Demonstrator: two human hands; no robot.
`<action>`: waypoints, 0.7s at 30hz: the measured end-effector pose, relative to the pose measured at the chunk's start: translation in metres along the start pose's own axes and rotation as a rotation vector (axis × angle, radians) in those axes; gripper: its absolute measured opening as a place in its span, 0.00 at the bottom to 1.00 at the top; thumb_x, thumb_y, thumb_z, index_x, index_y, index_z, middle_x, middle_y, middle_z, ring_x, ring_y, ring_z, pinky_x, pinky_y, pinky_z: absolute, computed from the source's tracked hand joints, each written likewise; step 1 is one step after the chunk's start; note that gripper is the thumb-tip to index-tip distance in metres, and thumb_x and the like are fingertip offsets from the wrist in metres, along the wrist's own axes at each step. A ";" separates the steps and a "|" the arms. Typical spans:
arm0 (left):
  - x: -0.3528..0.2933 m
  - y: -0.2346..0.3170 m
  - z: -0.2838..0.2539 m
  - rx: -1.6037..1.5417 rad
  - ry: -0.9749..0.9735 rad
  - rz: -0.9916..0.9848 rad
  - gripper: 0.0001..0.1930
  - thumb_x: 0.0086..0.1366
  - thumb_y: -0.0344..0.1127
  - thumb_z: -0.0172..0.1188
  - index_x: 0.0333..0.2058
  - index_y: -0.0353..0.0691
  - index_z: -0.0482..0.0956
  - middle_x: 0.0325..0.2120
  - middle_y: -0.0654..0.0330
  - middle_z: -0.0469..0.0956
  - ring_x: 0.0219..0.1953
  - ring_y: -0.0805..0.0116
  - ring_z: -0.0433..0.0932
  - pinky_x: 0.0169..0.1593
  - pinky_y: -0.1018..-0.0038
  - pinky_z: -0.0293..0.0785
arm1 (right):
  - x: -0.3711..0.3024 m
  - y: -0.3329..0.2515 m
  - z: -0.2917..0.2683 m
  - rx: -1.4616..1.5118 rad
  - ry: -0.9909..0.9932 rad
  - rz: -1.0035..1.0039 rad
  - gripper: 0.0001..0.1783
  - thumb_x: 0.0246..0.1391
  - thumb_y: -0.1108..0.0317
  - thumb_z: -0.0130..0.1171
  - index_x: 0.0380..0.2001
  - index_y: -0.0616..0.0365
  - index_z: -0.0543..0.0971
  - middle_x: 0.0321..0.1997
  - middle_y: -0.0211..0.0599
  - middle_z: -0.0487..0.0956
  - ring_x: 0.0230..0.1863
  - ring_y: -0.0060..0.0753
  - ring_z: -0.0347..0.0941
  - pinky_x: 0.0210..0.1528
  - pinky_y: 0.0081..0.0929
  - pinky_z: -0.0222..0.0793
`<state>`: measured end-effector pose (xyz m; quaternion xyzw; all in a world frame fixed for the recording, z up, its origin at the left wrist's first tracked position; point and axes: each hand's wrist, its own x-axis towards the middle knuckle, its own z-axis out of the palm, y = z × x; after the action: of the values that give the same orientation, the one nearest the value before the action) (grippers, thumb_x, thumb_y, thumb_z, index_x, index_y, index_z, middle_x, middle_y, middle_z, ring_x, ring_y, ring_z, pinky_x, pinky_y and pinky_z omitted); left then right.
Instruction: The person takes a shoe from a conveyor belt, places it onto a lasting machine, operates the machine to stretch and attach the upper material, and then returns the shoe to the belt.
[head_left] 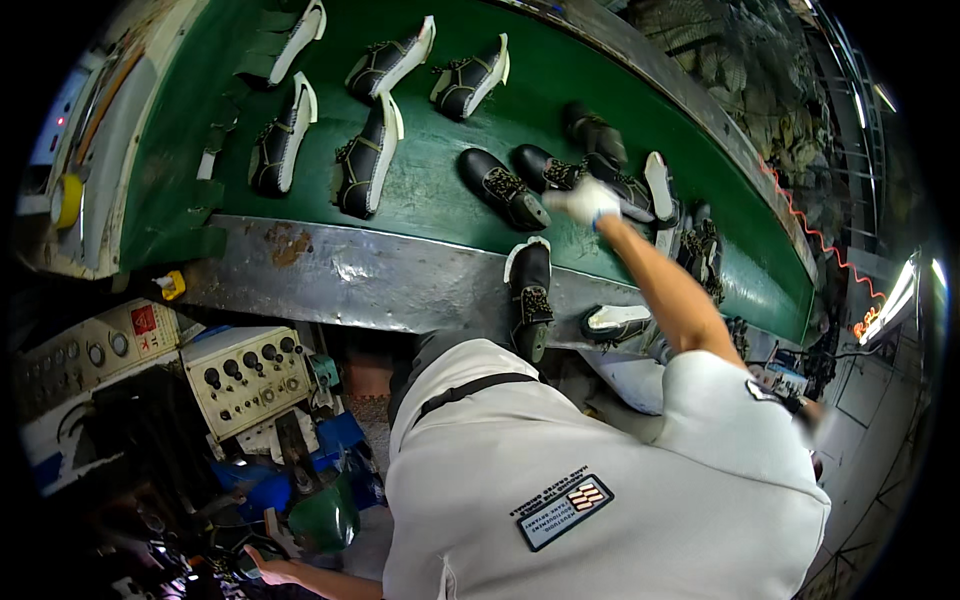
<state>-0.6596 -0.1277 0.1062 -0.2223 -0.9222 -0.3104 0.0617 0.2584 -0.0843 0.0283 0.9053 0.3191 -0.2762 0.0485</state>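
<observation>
My right hand (590, 204), in a white glove, reaches over the green conveyor bed with its fingers stretched out leftward. They lie close to the heel of a black work shoe (497, 186); whether they touch it I cannot tell. Just beyond the glove are another black shoe (545, 166) and a motion-blurred dark shoe (597, 135). Down at the lower left, my bare left hand (268, 570) is closed around something dark beside a machine; what it is stays unclear. A black shoe with a pale lining (531, 290) rests on the metal ledge in front of me.
Several black shoe uppers with white edges (373, 160) lie across the left part of the green bed (430, 190). A metal ledge (350, 275) borders it. A control box with knobs (248, 380) and a blue-green machine (325, 510) stand at left. A red coiled hose (825, 240) hangs right.
</observation>
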 end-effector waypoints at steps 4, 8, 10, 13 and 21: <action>0.019 -0.008 -0.003 -0.019 -0.038 0.002 0.22 0.57 0.54 0.70 0.36 0.39 0.90 0.27 0.52 0.81 0.25 0.63 0.70 0.35 0.62 0.73 | -0.092 0.062 0.173 0.324 -0.457 0.301 0.55 0.30 0.28 0.75 0.49 0.68 0.82 0.51 0.51 0.83 0.51 0.44 0.80 0.54 0.35 0.72; 0.043 -0.023 0.003 0.035 -0.075 0.042 0.23 0.58 0.54 0.70 0.35 0.37 0.90 0.27 0.50 0.81 0.25 0.62 0.70 0.34 0.63 0.72 | -0.111 0.048 0.231 0.531 -0.243 0.449 0.39 0.28 0.50 0.80 0.42 0.70 0.84 0.41 0.45 0.85 0.42 0.38 0.82 0.47 0.33 0.77; 0.063 -0.042 0.003 0.372 -0.059 -0.051 0.27 0.61 0.57 0.66 0.31 0.32 0.89 0.27 0.46 0.82 0.26 0.61 0.70 0.34 0.62 0.70 | -0.113 0.046 0.220 0.648 -0.289 0.402 0.34 0.30 0.54 0.79 0.38 0.71 0.84 0.37 0.44 0.85 0.37 0.36 0.82 0.43 0.32 0.77; -0.025 0.021 -0.024 0.087 -0.163 0.329 0.26 0.67 0.53 0.61 0.40 0.29 0.86 0.38 0.41 0.83 0.35 0.55 0.78 0.43 0.62 0.75 | -0.109 0.040 0.185 0.820 -0.357 0.132 0.23 0.36 0.59 0.78 0.34 0.66 0.86 0.34 0.38 0.85 0.29 0.28 0.78 0.34 0.29 0.75; -0.057 0.090 -0.091 -0.281 -0.406 0.287 0.22 0.66 0.50 0.64 0.49 0.38 0.83 0.44 0.44 0.83 0.41 0.46 0.81 0.51 0.53 0.77 | -0.150 -0.151 0.005 0.788 -0.553 -0.739 0.31 0.43 0.59 0.76 0.47 0.68 0.79 0.42 0.38 0.82 0.43 0.31 0.77 0.45 0.28 0.74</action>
<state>-0.5710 -0.1397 0.2138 -0.4145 -0.8228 -0.3723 -0.1123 0.0680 -0.0490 0.1171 0.5790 0.4618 -0.5970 -0.3083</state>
